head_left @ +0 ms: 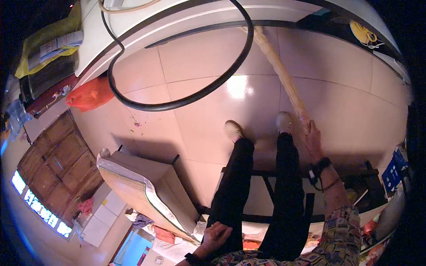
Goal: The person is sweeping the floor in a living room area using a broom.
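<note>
My right hand [313, 136] is shut on the lower end of a long, pale, twisted length of material [283, 73]; it may be wrapped, and I cannot tell what it is made of. Its far end reaches the dark edge of a white cabinet or counter [199, 13] at the top. My left hand [217, 236] rests on my left thigh, fingers curled, with nothing visible in it. A thick black hose or cable [173, 105] forms a large loop at upper centre, over the tiled floor. Both my shoes [234, 130] stand on the tiles.
An orange-red plastic bag [91, 94] lies on the floor at left, with small scraps [136, 124] nearby. A covered table or box [146, 179] stands left of my legs. Yellow corded thing [364, 33] lies at upper right; a blue box [395, 171] is at far right.
</note>
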The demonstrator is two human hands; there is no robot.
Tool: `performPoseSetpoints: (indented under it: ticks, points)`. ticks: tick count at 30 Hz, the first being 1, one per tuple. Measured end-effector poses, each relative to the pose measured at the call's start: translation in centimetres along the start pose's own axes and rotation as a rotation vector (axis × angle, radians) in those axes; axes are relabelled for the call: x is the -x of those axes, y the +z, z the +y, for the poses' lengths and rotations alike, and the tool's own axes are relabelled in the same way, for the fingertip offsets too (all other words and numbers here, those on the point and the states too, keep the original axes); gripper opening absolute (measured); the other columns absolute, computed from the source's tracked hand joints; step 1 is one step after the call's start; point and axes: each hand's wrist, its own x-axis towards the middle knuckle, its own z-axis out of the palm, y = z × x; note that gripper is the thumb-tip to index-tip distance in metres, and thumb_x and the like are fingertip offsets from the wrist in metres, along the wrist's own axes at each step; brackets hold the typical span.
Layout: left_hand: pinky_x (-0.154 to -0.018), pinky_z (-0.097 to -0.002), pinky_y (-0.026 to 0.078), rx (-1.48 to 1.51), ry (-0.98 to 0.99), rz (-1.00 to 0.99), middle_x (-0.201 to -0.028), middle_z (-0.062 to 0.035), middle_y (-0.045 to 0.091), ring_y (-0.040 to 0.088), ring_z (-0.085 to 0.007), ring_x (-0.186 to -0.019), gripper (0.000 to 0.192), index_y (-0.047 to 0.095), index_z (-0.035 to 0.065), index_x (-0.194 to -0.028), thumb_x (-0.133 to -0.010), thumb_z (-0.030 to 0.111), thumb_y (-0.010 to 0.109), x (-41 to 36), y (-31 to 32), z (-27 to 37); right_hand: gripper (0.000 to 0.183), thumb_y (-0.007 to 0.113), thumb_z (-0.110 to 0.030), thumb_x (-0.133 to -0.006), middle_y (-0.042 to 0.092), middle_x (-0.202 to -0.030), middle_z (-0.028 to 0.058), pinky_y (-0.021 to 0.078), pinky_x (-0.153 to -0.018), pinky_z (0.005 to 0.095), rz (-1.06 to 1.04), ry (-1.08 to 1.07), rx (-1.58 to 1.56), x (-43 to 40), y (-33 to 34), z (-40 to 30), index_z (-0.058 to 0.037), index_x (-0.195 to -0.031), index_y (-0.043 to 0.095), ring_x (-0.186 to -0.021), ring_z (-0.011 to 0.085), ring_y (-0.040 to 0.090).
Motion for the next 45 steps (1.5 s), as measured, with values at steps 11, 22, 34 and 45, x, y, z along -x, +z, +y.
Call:
performPoseSetpoints:
  ticks: [11, 22, 34, 45]
  points:
    - [-0.045, -0.0316, 0.041, 0.029, -0.021, -0.018, -0.057, -0.0065, 0.051, 0.050, -0.0226, -0.050, 0.010, 0.053, 0.0054, -0.062, -0.067, 0.007, 0.061, 0.4, 0.0, 0.3, 0.044, 0.052, -0.023, -0.071, 0.053, -0.082, 0.0223, 0.0419, -0.064, 0.0415, -0.053, -0.058, 0.042, 1.5, -0.3, 6.3, -0.0023, -0.107, 0.037, -0.077, 0.0383, 0.051]
    - [-0.048, -0.0334, 0.039, 0.074, 0.003, -0.010, -0.058, -0.0092, 0.048, 0.049, -0.0246, -0.053, 0.015, 0.051, 0.0038, -0.061, -0.071, 0.011, 0.059, 0.3, -0.6, 0.5, 0.048, 0.064, -0.020, -0.056, 0.053, -0.080, 0.0210, 0.0418, -0.067, 0.0391, -0.337, 0.067, -0.176, 20.1, -10.4, 2.0, -0.0012, -0.096, 0.045, -0.082, 0.0384, 0.051]
    - [-0.049, -0.0344, 0.039, 0.102, 0.039, 0.081, -0.059, -0.0098, 0.048, 0.049, -0.0260, -0.054, 0.018, 0.051, 0.0046, -0.063, -0.073, 0.018, 0.058, 1.4, 0.0, -1.3, 0.046, 0.064, -0.028, -0.060, 0.053, -0.078, 0.0137, 0.0429, -0.063, 0.0380, -0.355, 0.163, -0.052, 23.8, -10.8, -1.8, -0.0021, -0.094, 0.047, -0.071, 0.0305, 0.052]
    - [-0.049, -0.0337, 0.038, 0.220, -0.001, 0.069, -0.059, -0.0102, 0.047, 0.048, -0.0261, -0.055, 0.019, 0.051, 0.0043, -0.064, -0.074, 0.020, 0.057, 2.1, -0.3, -3.0, 0.033, 0.064, -0.001, -0.061, 0.051, -0.062, 0.0047, 0.0418, -0.041, 0.0227, -0.782, 0.271, -0.665, 26.0, -5.2, -20.3, -0.0001, -0.088, 0.044, -0.045, 0.0115, 0.050]
